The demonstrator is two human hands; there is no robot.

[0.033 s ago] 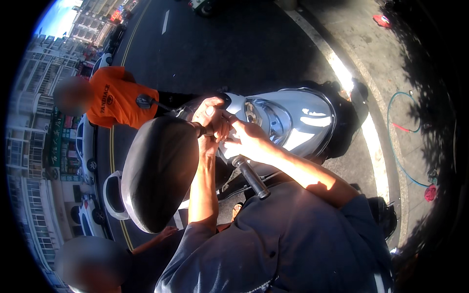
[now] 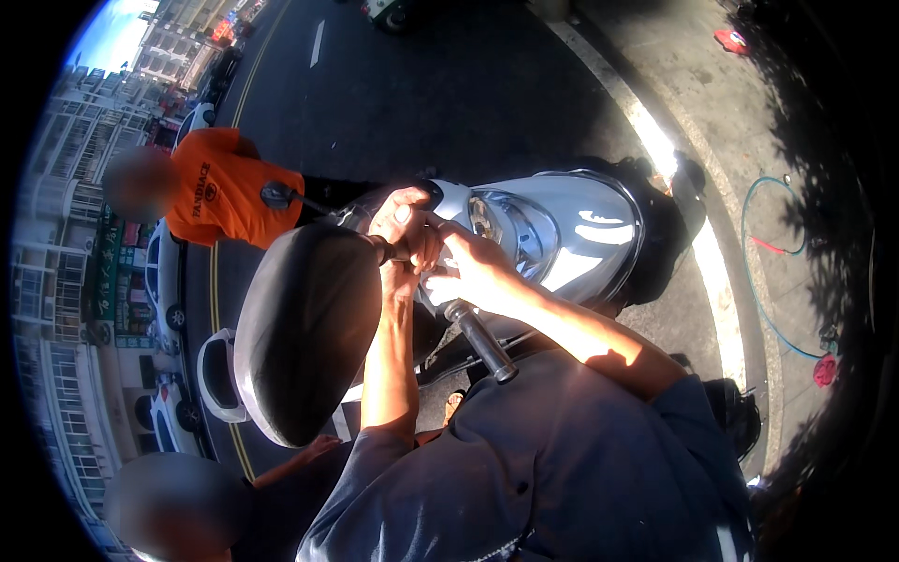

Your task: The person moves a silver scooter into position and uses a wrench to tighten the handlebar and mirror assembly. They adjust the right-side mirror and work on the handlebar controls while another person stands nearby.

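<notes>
My left hand (image 2: 405, 229) is curled by the rear-view mirror (image 2: 309, 337), 8 o'clock in view; right hand (image 2: 476, 270) part-curled against it, grip unclear. Looks mid-job; completion unconfirmed.

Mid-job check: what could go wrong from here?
A slip or pinch is possible: the left hand and right hand are crowded together.
The large dark rounded part beside the left hand might get bumped.
The right forearm passes close to the black handlebar grip of the silver scooter, so a sudden move could knock it.
</notes>
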